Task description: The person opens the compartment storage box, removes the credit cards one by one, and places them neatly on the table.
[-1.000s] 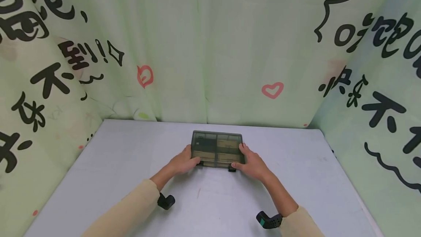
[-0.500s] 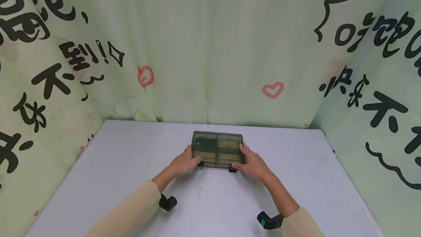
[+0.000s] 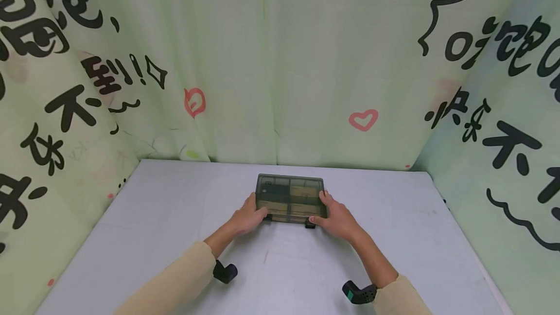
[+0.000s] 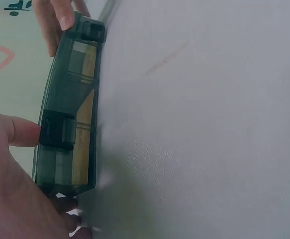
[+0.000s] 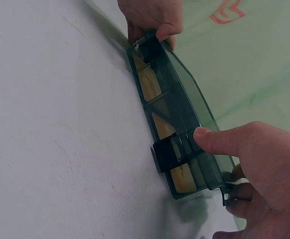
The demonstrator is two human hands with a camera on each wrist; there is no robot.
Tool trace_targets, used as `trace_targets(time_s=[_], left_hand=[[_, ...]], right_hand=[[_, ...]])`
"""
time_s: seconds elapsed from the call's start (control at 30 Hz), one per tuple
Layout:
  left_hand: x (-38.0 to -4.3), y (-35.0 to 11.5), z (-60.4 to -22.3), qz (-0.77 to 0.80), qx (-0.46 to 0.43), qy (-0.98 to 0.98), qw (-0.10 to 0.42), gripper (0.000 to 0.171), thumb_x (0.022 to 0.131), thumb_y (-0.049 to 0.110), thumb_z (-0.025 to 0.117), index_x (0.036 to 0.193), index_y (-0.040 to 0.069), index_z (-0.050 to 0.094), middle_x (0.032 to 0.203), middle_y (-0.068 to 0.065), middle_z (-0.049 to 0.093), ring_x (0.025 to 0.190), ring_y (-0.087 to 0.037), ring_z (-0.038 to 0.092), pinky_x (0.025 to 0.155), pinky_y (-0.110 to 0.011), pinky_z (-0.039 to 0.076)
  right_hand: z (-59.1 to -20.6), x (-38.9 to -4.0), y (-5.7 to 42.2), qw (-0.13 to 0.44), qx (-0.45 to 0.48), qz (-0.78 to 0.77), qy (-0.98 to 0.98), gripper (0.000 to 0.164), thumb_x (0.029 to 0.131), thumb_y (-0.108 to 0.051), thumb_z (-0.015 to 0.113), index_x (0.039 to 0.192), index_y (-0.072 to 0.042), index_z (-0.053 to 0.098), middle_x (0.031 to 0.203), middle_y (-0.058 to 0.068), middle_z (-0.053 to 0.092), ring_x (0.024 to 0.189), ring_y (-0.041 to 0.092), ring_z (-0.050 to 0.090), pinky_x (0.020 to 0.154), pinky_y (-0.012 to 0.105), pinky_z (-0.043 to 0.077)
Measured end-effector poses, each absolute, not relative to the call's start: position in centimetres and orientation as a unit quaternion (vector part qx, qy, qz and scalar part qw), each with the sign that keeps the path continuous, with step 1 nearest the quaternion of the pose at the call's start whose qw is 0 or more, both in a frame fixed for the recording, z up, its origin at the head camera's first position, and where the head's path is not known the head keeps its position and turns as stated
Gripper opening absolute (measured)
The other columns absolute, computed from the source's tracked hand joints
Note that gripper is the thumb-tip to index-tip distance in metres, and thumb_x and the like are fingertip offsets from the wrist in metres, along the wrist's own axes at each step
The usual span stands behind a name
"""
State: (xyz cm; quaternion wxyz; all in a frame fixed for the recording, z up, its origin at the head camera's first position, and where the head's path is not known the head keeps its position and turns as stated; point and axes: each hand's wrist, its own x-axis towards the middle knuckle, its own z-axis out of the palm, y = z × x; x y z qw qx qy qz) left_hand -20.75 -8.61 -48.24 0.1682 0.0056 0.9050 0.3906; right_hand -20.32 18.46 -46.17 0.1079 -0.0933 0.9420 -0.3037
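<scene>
A translucent dark green plastic storage box (image 3: 290,198) with a lid and inner dividers is held between both hands near the back middle of the table. Tan pieces and a darker patch show through its lid. My left hand (image 3: 248,216) grips the left end, its thumb by one black front latch (image 4: 58,129). At the opposite end my right hand (image 3: 336,215) holds on, thumb on the lid's front edge beside the other latch (image 5: 169,153). That right latch sticks out from the front wall. In both wrist views, fingers curl around the box ends.
A white table (image 3: 183,188) lies under the box, with a faint reddish mark in front of it. Pale green curtains (image 3: 280,62) with black writing and red hearts enclose the back and sides. Black wrist devices (image 3: 225,272) sit at both cuffs.
The box and both hands keep nearly the same place and grip. Only a very slight shift of the view and the left forearm to the right shows.
</scene>
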Motion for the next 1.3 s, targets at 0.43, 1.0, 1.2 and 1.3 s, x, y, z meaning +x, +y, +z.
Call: trace_targets(time_s=[0.43, 1.0, 1.2, 1.3], left_hand=[[-20.83, -8.33, -48.27, 0.393, 0.014, 0.908, 0.145, 0.083, 0.087, 0.028, 0.045, 0.153, -0.003, 0.006, 0.161, -0.021, 0.012, 0.149, -0.034, 0.013, 0.116, -0.058, 0.014], [-20.2, -8.67, -48.18, 0.355, 0.037, 0.924, 0.137, 0.084, 0.085, 0.028, 0.055, 0.151, -0.002, 0.014, 0.156, -0.021, 0.025, 0.143, -0.034, 0.03, 0.112, -0.058, 0.024], [-20.27, -8.68, -48.02, 0.354, 0.041, 0.924, 0.142, 0.087, 0.085, 0.027, 0.057, 0.152, -0.002, 0.011, 0.158, -0.021, 0.023, 0.144, -0.035, 0.028, 0.112, -0.058, 0.023], [-20.26, -8.85, -48.03, 0.361, 0.042, 0.92, 0.145, 0.085, 0.085, 0.026, 0.059, 0.151, 0.0, 0.015, 0.153, -0.019, 0.03, 0.139, -0.033, 0.036, 0.11, -0.057, 0.027]], right_hand=[[-46.02, -20.76, 18.49, 0.103, -0.096, -0.301, 0.943, 0.086, 0.09, -0.035, 0.068, 0.152, 0.0, 0.02, 0.159, 0.024, 0.016, 0.145, 0.043, 0.021, 0.112, 0.057, 0.026], [-46.14, -20.43, 18.56, 0.11, -0.089, -0.3, 0.943, 0.087, 0.089, -0.036, 0.069, 0.153, -0.002, 0.02, 0.159, 0.022, 0.016, 0.144, 0.044, 0.022, 0.111, 0.058, 0.028], [-46.11, -20.47, 18.64, 0.104, -0.09, -0.308, 0.942, 0.087, 0.089, -0.036, 0.069, 0.153, -0.002, 0.02, 0.16, 0.022, 0.016, 0.144, 0.044, 0.022, 0.111, 0.059, 0.027], [-46.26, -20.37, 18.7, 0.105, -0.093, -0.312, 0.94, 0.088, 0.089, -0.037, 0.068, 0.153, -0.002, 0.019, 0.16, 0.022, 0.015, 0.144, 0.044, 0.021, 0.111, 0.059, 0.027]])
